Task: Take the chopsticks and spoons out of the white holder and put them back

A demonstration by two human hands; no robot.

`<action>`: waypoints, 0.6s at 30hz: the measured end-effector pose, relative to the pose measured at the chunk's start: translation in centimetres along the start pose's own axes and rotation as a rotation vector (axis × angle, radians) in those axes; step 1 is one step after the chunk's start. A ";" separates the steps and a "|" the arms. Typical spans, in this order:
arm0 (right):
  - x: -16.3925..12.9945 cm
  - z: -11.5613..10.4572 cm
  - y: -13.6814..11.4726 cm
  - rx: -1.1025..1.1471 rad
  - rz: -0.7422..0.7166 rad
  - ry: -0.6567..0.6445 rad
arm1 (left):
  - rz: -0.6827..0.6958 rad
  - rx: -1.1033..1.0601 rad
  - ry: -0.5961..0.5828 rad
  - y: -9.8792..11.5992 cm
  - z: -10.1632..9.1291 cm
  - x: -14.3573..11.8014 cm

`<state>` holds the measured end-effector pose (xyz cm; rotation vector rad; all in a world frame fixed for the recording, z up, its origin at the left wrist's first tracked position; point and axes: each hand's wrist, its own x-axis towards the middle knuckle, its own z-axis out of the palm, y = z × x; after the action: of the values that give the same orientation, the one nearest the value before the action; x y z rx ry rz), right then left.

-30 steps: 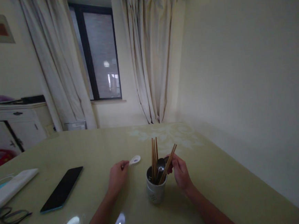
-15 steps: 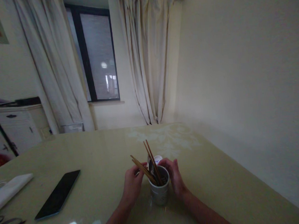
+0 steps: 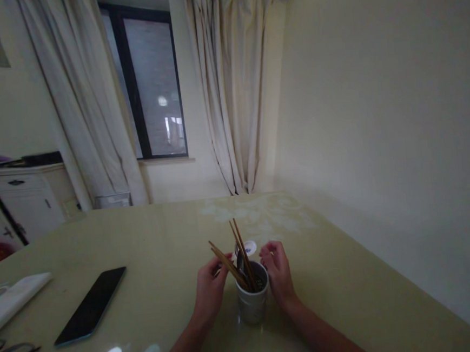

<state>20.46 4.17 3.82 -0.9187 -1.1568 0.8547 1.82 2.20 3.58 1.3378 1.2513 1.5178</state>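
Before me I have a pale grey cylindrical holder [image 3: 252,308] standing upright, containing one wooden chopstick pair [image 3: 224,260] leaning to my left, a steeper chopstick pair [image 3: 244,251] and a partly hidden dark metal spoon [image 3: 240,260], with a white spoon [image 3: 250,246] showing its bowl behind them.

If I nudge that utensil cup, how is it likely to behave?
The utensil cup would probably slide fairly easily, since the tabletop looks glossy. Pushed high up, it may tip, as the chopsticks stand well above it. It looks hard and ceramic-like, so it could chip if knocked over.
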 end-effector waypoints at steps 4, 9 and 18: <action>1.3 0.0 0.2 -0.018 0.088 -0.096 | 0.006 -0.054 -0.123 0.0 0.5 -0.3; 3.1 -2.1 -1.0 -0.069 -0.077 0.184 | 0.012 -0.059 -0.138 0.0 0.0 -0.4; 4.6 -4.7 -4.3 0.097 -0.248 0.333 | -0.016 -0.101 -0.993 1.0 -4.2 -0.1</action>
<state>26.31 6.04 8.75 -0.7830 -0.9080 0.5277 -2.16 1.03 4.63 1.6733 0.5275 0.6804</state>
